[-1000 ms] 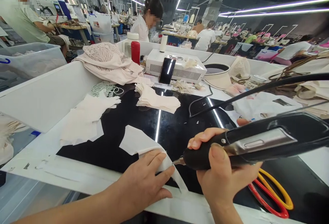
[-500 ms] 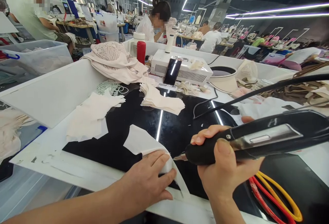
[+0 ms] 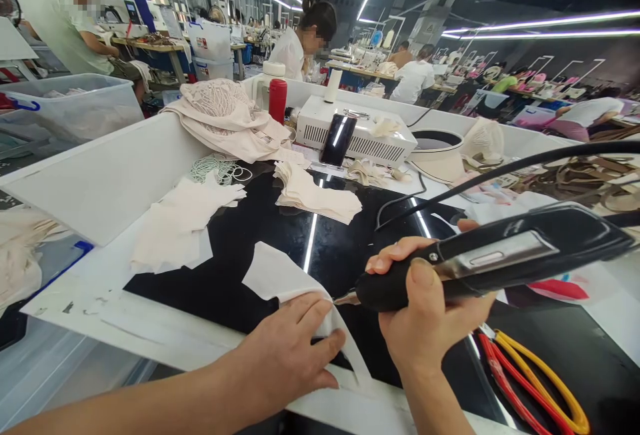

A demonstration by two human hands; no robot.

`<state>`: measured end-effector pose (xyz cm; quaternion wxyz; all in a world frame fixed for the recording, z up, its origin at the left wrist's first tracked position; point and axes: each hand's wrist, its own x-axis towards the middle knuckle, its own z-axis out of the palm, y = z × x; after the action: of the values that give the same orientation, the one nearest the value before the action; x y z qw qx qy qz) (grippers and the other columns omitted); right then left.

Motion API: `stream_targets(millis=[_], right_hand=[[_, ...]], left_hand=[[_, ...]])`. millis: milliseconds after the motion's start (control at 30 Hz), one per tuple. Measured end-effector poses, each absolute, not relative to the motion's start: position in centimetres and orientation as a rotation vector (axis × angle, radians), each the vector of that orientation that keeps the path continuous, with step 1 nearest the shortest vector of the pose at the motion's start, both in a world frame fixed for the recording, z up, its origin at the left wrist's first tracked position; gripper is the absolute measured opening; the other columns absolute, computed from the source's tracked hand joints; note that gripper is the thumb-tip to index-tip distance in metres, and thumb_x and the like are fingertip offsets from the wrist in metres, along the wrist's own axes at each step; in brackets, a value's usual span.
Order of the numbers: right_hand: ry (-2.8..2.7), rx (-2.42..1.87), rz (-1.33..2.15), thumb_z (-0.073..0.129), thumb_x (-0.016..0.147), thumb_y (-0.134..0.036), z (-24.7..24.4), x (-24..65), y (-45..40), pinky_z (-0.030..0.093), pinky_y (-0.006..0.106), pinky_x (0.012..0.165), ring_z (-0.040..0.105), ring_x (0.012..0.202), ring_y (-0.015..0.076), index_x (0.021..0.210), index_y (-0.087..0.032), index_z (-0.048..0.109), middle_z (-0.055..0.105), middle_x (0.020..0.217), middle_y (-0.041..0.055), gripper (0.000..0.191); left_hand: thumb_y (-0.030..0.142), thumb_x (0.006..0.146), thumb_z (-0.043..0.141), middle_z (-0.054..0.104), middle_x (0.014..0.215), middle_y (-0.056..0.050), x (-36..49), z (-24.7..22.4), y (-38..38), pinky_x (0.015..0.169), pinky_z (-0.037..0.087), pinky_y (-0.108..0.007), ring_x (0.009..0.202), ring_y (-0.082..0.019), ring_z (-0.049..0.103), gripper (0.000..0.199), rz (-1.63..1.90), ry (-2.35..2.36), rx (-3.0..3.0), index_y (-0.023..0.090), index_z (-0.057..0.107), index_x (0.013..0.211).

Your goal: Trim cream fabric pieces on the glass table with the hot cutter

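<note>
A curved white fabric piece (image 3: 277,276) lies on the black glossy board (image 3: 235,302) near the front edge. My left hand (image 3: 295,342) rests on this piece with its fingers spread, pressing it down. My right hand (image 3: 425,308) is wrapped round a black handheld tool (image 3: 480,258) with a metal strip and a cable. The tool's metal tip (image 3: 347,298) meets the fabric's edge, right beside my left fingertips. Behind lies a stack of cream fabric pieces (image 3: 315,195), and another pile of pieces (image 3: 180,225) sits at the left.
Scissors with red and yellow handles (image 3: 535,382) lie at the lower right. A phone (image 3: 337,140) leans on a white vented box (image 3: 370,130), near a red bottle (image 3: 277,100). The tool's black cable (image 3: 500,167) arches at the right. Other people sit at machines beyond the partition.
My right hand has moved slightly left with the tool, and its tip has come to the fabric's edge. More of the scissors shows. My left hand has hardly moved.
</note>
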<state>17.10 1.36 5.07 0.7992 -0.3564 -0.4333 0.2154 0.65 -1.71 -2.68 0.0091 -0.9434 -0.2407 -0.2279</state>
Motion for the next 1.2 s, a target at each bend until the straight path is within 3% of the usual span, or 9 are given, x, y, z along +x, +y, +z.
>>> stream_targets(millis=[133,367,533,800,867,967,1100,1200], right_hand=[[-0.934,-0.774,0.466,0.079,0.084,-0.023,4.9,17.1,1.5,0.057,0.033,0.055,0.062,0.053,0.0131,0.13,-0.029,0.054,0.069,0.078,-0.0077,0.053],[-0.904,-0.731,0.459,0.081,0.082,-0.026,5.4,17.6,1.4,0.056,0.031,0.054,0.061,0.052,0.0125,0.129,-0.03,0.055,0.069,0.077,-0.0078,0.054],[-0.911,-0.724,0.483,0.079,0.083,-0.026,5.5,17.4,1.3,0.056,0.032,0.055,0.062,0.053,0.0127,0.129,-0.03,0.055,0.069,0.077,-0.0077,0.052],[-0.944,-0.771,0.457,0.079,0.086,-0.029,4.9,17.0,1.3,0.056,0.033,0.055,0.063,0.054,0.0134,0.131,-0.03,0.051,0.069,0.078,-0.0077,0.053],[-0.943,-0.776,0.445,0.078,0.086,-0.027,4.8,17.0,1.4,0.056,0.032,0.055,0.063,0.054,0.0132,0.131,-0.03,0.051,0.069,0.078,-0.0075,0.053],[-0.957,-0.757,0.442,0.08,0.085,-0.027,4.8,17.2,1.5,0.056,0.032,0.054,0.063,0.055,0.0131,0.132,-0.029,0.052,0.07,0.078,-0.007,0.055],[-0.953,-0.742,0.464,0.082,0.084,-0.026,5.1,17.7,1.5,0.057,0.032,0.056,0.064,0.055,0.0135,0.131,-0.029,0.054,0.071,0.079,-0.0064,0.055],[-0.926,-0.743,0.455,0.084,0.081,-0.024,5.9,18.2,1.1,0.056,0.031,0.054,0.063,0.054,0.0144,0.129,-0.029,0.057,0.071,0.077,-0.0064,0.056]], left_hand=[[0.057,0.084,0.085,0.066,0.133,-0.021,0.3,-1.6,-1.6,0.109,0.057,-0.047,0.128,-0.035,0.065,0.066,-0.719,-0.766,-2.989,0.015,0.063,0.129],[0.035,0.108,0.057,0.071,0.127,-0.014,-1.1,0.8,-0.8,0.109,0.058,-0.039,0.123,-0.027,0.068,0.031,-0.678,-0.771,-3.035,0.009,0.063,0.124],[0.031,0.113,0.045,0.073,0.121,-0.013,-1.3,0.7,-0.6,0.109,0.057,-0.038,0.122,-0.026,0.068,0.031,-0.691,-0.72,-3.01,0.009,0.065,0.119],[0.024,0.112,0.044,0.071,0.122,-0.014,-1.7,0.4,-0.2,0.111,0.056,-0.041,0.121,-0.026,0.068,0.027,-0.643,-0.72,-3.006,0.008,0.063,0.122],[0.014,0.109,0.045,0.071,0.125,-0.013,-2.2,0.2,0.2,0.113,0.054,-0.042,0.126,-0.026,0.066,0.023,-0.63,-0.718,-3.02,0.009,0.063,0.123],[-0.005,0.097,0.041,0.071,0.129,-0.012,-3.3,0.3,1.0,0.115,0.051,-0.039,0.128,-0.024,0.065,0.037,-0.581,-0.676,-3.029,0.009,0.062,0.124],[-0.009,0.092,0.042,0.069,0.134,-0.009,-4.3,0.9,1.6,0.109,0.052,-0.031,0.126,-0.02,0.064,0.043,-0.499,-0.662,-3.06,0.013,0.06,0.125],[-0.01,0.087,0.047,0.068,0.132,-0.008,-4.0,1.0,1.5,0.098,0.055,-0.031,0.118,-0.021,0.064,0.044,-0.376,-0.751,-3.058,0.015,0.059,0.122]])
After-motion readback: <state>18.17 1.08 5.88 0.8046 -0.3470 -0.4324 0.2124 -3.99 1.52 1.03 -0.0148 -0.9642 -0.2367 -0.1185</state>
